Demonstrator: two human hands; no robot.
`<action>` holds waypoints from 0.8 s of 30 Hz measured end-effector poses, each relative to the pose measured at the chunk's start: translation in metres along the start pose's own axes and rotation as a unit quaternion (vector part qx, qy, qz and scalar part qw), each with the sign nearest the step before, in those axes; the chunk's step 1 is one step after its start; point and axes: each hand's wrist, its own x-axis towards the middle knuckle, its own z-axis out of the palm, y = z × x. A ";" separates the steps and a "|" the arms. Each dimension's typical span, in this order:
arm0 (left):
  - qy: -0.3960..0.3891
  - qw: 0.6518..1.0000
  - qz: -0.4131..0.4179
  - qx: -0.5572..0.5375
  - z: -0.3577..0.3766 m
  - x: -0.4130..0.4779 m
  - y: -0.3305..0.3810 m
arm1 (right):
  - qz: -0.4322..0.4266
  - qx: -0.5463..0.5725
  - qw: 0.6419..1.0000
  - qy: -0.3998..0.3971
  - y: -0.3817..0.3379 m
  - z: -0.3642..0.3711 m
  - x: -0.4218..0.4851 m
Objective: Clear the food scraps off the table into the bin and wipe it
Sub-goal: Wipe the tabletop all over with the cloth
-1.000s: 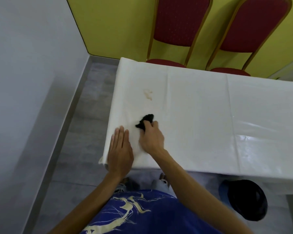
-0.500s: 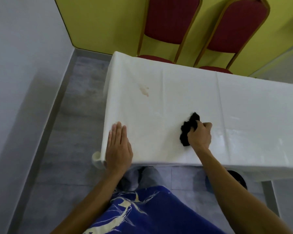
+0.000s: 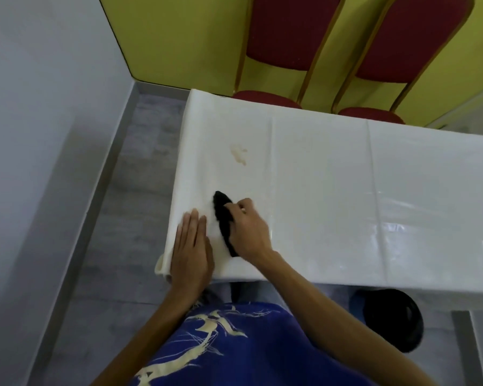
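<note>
Wiping is in hand on the white-covered table (image 3: 346,190). The black bin (image 3: 391,324) stands on the floor under its near edge, contents hidden. The left hand (image 3: 191,246) lies flat at the near-left corner. The right hand (image 3: 248,229) clutches a black cloth (image 3: 223,218) on the tabletop beside it. Next, probably, comes a push forward to the yellowish smear (image 3: 239,154).

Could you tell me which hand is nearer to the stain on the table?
Right. The right hand, gripping the cloth, is just this side of the stain; the left hand lies flat on the table corner, farther off.
</note>
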 end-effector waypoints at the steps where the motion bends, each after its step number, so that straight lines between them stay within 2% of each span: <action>1: 0.000 1.000 -0.007 0.001 -0.001 0.001 0.001 | 0.022 -0.013 1.000 0.008 0.019 -0.011 0.002; 4: -0.008 0.999 -0.027 0.017 -0.004 0.004 0.009 | 0.127 -0.035 0.989 0.065 0.084 -0.047 0.010; 6: -0.015 0.998 -0.047 0.033 -0.003 0.006 0.014 | 0.217 -0.024 0.969 0.117 0.116 -0.066 0.017; 8: -0.018 0.997 -0.068 0.038 0.000 0.009 0.022 | 0.296 -0.004 0.944 0.148 0.128 -0.073 0.026; 10: -0.015 0.996 -0.078 0.032 0.001 0.015 0.030 | 0.328 0.018 0.932 0.154 0.113 -0.066 0.038; 12: -0.005 0.996 -0.081 0.023 0.001 0.028 0.037 | 0.300 0.041 0.942 0.143 0.081 -0.048 0.049; 14: 0.006 0.997 -0.081 -0.003 0.001 0.046 0.042 | 0.226 0.070 0.966 0.107 0.044 -0.028 0.058; 16: 0.021 0.994 -0.086 -0.057 0.002 0.066 0.045 | 0.135 0.078 0.987 0.029 0.010 -0.014 0.065; 19: 0.026 0.986 -0.112 -0.118 0.006 0.091 0.042 | 0.022 0.050 0.996 -0.068 0.000 -0.015 0.073; 21: 0.033 0.989 -0.108 -0.091 0.010 0.097 0.037 | 0.032 0.040 0.998 -0.048 0.026 -0.029 0.083; 24: 0.044 0.997 -0.058 -0.006 0.018 0.093 0.030 | 0.131 0.015 0.991 0.024 0.087 -0.060 0.098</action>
